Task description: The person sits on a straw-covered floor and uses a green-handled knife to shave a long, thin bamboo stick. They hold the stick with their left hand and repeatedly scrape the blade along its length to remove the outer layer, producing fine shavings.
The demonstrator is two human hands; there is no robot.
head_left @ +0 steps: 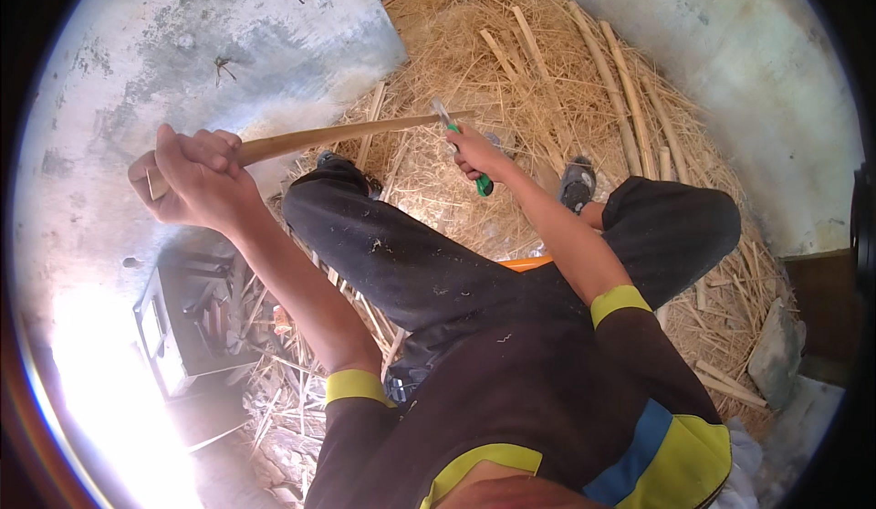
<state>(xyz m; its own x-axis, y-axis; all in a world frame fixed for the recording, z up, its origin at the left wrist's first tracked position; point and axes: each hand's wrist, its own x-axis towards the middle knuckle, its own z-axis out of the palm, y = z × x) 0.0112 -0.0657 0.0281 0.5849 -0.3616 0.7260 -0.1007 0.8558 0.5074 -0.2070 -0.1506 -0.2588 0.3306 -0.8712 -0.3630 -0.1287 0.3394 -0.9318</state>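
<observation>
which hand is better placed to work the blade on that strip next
Probably the right hand: it grips the green-handled knife, its blade at the long strip near one end. The left hand is occupied, clasping the other end.

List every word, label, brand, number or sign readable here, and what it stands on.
Readable text: none.
Long, pale brown wooden strip in the left hand: no lettering visible.
Green-handled metal-bladed tool in the right hand: no lettering visible.
Dark brown, yellow-trimmed fabric shirt: one pale mark, too small to read, if lettering.

strip [338, 133]: smooth wood | blade [442, 112]: shiny metal | handle [484, 184]: plastic | trousers [411, 258]: matt cloth
</observation>
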